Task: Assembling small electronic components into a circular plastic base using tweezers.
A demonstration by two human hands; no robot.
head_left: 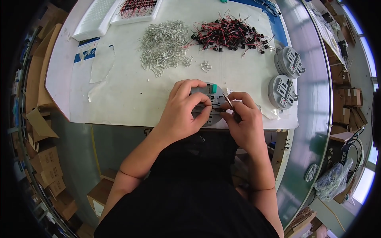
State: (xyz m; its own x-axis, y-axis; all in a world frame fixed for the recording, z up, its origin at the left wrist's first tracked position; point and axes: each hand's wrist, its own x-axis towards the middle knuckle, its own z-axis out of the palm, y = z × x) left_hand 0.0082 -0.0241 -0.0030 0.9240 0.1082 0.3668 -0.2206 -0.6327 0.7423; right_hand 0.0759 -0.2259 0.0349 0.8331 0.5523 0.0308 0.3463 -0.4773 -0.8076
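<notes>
A round grey fixture point(217, 117) with slots and a green block point(214, 88) lies at the table's near edge, partly covered by my hands. Over its left side is my left hand point(181, 109), index finger and thumb pinched close to the fixture's middle; whatever they hold is too small to make out. Its other fingers reach toward the green block. My right hand point(248, 121) is closed around a slim metal tool point(228, 100), perhaps tweezers, at the fixture's right side. Its thumb and fingertips are near the slots.
Beyond my hands lie a heap of bent wire pieces point(164, 43) and a pile of black parts with red and black leads point(230, 33). Two more round fixtures point(289, 62) point(282, 92) sit at the right edge. White trays point(95, 20) stand far left.
</notes>
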